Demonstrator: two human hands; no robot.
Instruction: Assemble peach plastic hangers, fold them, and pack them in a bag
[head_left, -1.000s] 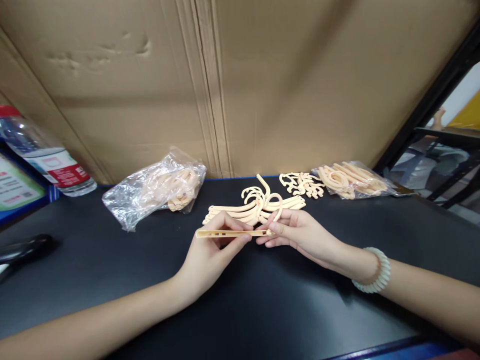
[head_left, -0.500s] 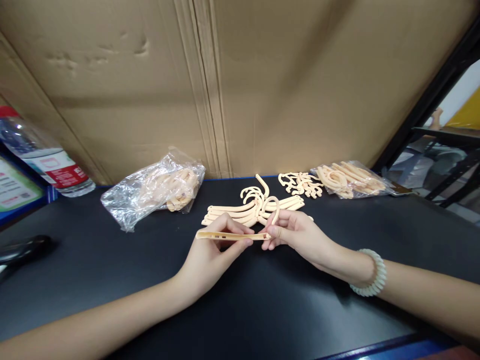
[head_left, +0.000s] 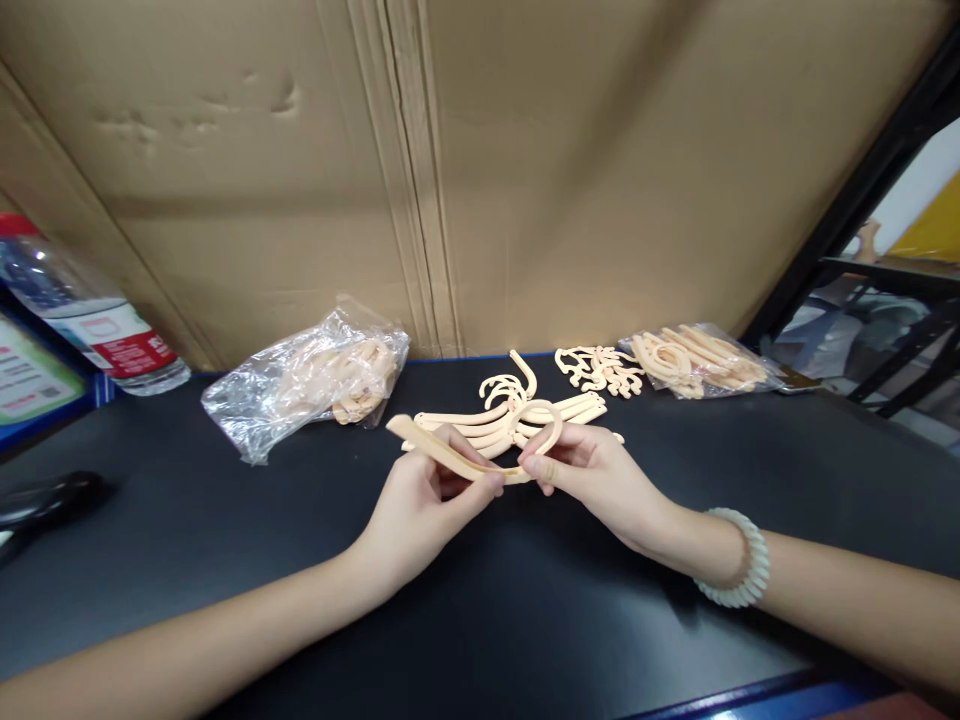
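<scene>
Between thumb and fingers, my left hand (head_left: pixel 431 500) pinches a cream plastic hanger arm (head_left: pixel 442 452), its free end tilted up to the left. My right hand (head_left: pixel 589 470) grips a curved hanger hook (head_left: pixel 553 420) of the same colour near its base, where it meets the arm. My fingers cover part of that joint, so I cannot tell how the two are fastened. Just behind my hands lies a stack of cream hangers (head_left: pixel 480 428) with several hooks. A pile of small loose hooks (head_left: pixel 596 370) is farther back to the right.
A clear bag of cream parts (head_left: pixel 307 375) lies back left, and another plastic bag of parts (head_left: pixel 701 358) back right. A water bottle (head_left: pixel 112 325) stands far left, above a black object (head_left: pixel 49 500). Cardboard (head_left: pixel 562 200) walls the black table's (head_left: pixel 480 620) back.
The hanger arm has turned in my hands: its broad side now shows and its left end is raised. The hook has rolled to show a wider loop.
</scene>
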